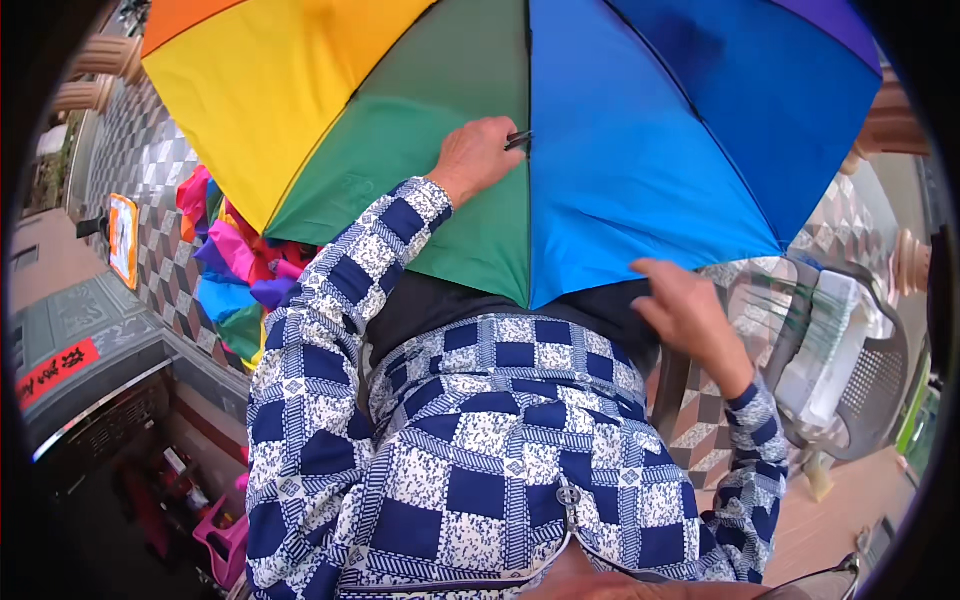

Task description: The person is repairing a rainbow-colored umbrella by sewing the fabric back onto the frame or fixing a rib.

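Observation:
A large umbrella canopy in rainbow panels spreads before me, its near edge at my waist. My left hand rests over the green panel beside the seam with the blue one. Its fingers are closed on a small dark object sticking out by the dark rib; its kind is unclear. My right hand hovers just below the light blue panel's edge. Its fingers are bent and apart, with nothing visible in them. Green threads hang by the chair on the right.
A heap of colourful folded fabric lies left of the canopy. At lower left stands a dark cabinet with a pink plastic item near it. On the right, a grey chair has white cloth over it. The floor is patterned tile.

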`<control>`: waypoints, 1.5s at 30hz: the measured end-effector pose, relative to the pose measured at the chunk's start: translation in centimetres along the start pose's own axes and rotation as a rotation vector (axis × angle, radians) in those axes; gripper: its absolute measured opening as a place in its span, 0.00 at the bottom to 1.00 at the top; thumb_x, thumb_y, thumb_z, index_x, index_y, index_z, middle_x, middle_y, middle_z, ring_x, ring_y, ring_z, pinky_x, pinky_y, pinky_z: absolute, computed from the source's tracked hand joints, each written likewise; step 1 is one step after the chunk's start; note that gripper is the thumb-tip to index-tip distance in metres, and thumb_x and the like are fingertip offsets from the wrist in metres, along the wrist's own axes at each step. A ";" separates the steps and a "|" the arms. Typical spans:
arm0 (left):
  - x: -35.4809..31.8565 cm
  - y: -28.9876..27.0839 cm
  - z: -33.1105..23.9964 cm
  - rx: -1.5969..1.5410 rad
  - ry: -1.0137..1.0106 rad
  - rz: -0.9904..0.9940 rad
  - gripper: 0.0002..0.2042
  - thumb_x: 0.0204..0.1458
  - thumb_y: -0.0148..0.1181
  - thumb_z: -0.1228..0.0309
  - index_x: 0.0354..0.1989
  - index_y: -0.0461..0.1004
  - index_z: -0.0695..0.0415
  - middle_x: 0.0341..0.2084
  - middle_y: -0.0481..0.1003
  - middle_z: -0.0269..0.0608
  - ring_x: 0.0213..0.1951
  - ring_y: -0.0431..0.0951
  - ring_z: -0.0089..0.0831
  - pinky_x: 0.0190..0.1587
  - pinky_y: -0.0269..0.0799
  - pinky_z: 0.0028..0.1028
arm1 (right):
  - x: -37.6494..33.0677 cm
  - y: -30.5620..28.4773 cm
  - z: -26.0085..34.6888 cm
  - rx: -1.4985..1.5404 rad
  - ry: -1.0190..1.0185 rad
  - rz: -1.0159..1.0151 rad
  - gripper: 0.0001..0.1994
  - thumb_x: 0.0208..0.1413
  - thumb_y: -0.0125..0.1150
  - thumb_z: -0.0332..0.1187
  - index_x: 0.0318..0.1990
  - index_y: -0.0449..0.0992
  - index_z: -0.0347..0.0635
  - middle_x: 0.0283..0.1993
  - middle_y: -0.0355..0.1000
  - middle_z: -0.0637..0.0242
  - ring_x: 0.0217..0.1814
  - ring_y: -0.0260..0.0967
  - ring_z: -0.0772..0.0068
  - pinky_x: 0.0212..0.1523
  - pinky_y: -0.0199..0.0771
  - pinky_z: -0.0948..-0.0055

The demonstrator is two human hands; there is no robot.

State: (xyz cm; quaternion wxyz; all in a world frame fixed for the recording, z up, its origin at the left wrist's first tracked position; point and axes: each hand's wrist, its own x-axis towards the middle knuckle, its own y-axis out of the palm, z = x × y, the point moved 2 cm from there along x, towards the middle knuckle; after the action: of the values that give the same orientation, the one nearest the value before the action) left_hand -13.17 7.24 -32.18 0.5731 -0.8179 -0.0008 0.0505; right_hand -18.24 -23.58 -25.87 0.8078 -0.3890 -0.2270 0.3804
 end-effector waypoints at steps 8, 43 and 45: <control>-2.6 -7.3 7.5 0.211 -0.122 -0.601 0.12 0.44 0.59 0.65 0.35 0.70 0.57 0.29 0.73 0.47 0.34 0.74 0.45 0.36 0.70 0.39 | 3.5 7.0 -1.3 -0.272 -0.268 0.065 0.06 0.40 0.58 0.29 0.28 0.70 0.41 0.24 0.66 0.59 0.26 0.68 0.58 0.23 0.66 0.63; 1.5 -7.0 -3.6 -1.188 -0.295 -0.139 0.07 0.47 0.56 0.70 0.29 0.69 0.62 0.19 0.71 0.36 0.13 0.62 0.17 0.15 0.56 0.20 | 8.0 -7.9 -4.6 0.749 0.307 0.310 0.05 0.52 0.52 0.28 0.34 0.70 0.36 0.27 0.65 0.71 0.30 0.65 0.80 0.31 0.67 0.80; 2.5 -3.5 -5.5 -1.392 -0.334 -0.126 0.08 0.47 0.56 0.71 0.30 0.68 0.63 0.19 0.71 0.37 0.12 0.61 0.18 0.14 0.55 0.20 | 10.2 -6.3 -7.3 0.471 0.187 0.004 0.05 0.51 0.53 0.26 0.33 0.72 0.36 0.28 0.67 0.69 0.30 0.66 0.78 0.32 0.67 0.78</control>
State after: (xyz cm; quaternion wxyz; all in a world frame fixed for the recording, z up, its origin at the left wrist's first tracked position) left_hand -10.05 3.44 -27.28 -0.0871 -0.9734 -0.1678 0.1296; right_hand -4.46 -21.42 -24.42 0.8928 -0.2241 -0.0557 0.3869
